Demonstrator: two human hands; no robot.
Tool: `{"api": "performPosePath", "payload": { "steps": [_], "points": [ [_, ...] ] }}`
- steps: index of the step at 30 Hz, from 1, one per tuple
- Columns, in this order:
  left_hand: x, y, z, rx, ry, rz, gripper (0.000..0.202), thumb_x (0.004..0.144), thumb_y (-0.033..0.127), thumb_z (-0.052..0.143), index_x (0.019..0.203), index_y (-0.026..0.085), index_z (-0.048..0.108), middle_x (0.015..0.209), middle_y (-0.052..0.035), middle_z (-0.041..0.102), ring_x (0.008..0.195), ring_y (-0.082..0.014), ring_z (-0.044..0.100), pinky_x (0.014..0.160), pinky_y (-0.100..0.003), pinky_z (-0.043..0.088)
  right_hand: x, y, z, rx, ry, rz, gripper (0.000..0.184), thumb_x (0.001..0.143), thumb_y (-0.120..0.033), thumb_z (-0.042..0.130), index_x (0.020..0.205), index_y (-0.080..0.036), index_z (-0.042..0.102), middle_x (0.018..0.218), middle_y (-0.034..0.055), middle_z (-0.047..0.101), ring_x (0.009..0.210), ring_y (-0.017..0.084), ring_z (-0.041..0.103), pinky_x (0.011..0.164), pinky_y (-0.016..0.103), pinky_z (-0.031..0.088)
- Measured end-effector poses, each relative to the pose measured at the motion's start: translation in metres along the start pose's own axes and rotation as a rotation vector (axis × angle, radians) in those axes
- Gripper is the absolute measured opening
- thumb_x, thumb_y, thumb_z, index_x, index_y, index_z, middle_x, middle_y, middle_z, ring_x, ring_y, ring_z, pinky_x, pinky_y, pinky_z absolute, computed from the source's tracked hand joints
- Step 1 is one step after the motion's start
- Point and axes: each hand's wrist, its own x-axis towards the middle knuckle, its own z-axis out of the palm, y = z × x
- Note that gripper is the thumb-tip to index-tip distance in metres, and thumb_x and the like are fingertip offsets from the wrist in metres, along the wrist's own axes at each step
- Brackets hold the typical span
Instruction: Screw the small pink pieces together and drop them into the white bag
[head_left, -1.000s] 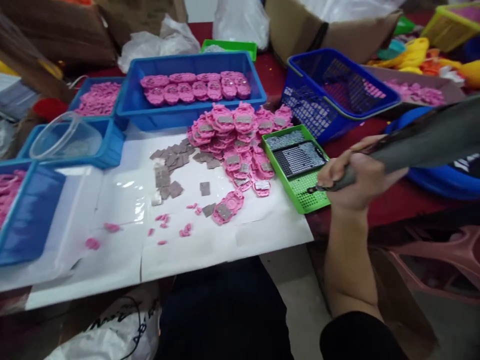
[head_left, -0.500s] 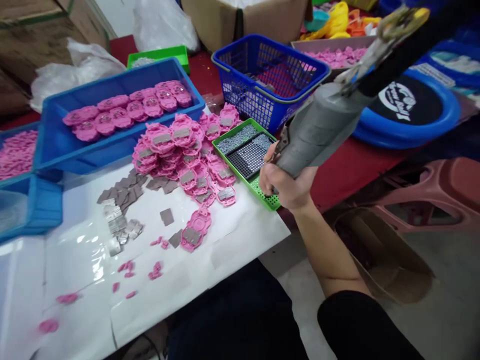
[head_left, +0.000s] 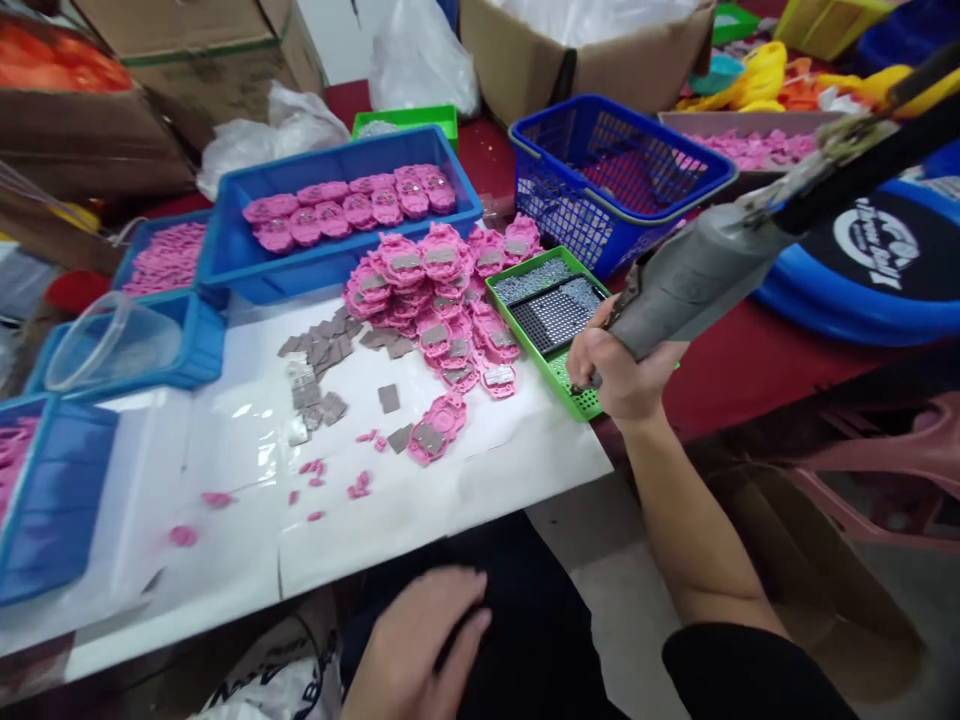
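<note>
My right hand (head_left: 626, 365) is wrapped round a grey electric screwdriver (head_left: 694, 275) with a black hose or cord at its upper end. Its lower end is over the near part of a green tray (head_left: 551, 365) that holds small screws and a black perforated plate (head_left: 551, 318). Low in the view, my left hand (head_left: 424, 640) is over my lap, thumb and fingers somewhat apart, with nothing seen in it. On the white table top lies a pink plastic casing (head_left: 439, 428) with a grey metal plate on it. Behind it rises a pile of similar pink casings (head_left: 409, 285).
Grey plates (head_left: 322, 340) and small pink pieces (head_left: 360, 485) lie scattered on the table. A blue bin (head_left: 341, 245) holds rows of pink casings. Behind the green tray stands a blue basket (head_left: 559, 215). A pink stool (head_left: 892, 470) is at the right.
My left hand has come into view at the bottom. The camera has turned left, so the table appears shifted right. My right hand still holds the electric screwdriver by the green tray.
</note>
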Motion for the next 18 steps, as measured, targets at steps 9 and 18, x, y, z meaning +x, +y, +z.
{"api": "performPosePath", "payload": {
  "steps": [9,18],
  "points": [
    [0.149,-0.052,0.042,0.477,0.197,-0.151,0.028,0.109,0.019,0.066,0.135,0.012,0.072,0.124,-0.0204,0.080,0.113,-0.0379,0.071,0.098,-0.053,0.062,0.012,-0.045,-0.001,0.182,-0.048,-0.074,0.029,0.087,-0.047,0.084,0.095,-0.029,0.063,0.048,-0.0112,0.046,0.032,0.013,0.038,0.031,0.027,0.033],
    [0.128,-0.032,0.049,0.307,0.171,0.000,0.031,0.112,0.012,0.059,0.140,0.016,0.069,0.110,-0.0130,0.082,0.107,-0.0311,0.071,0.092,-0.043,0.061,-0.021,-0.066,0.021,0.249,-0.259,-0.120,0.010,0.093,-0.023,0.077,0.099,-0.027,0.069,0.054,-0.0088,0.055,0.034,0.012,0.039,0.033,0.027,0.037]
  ]
}}
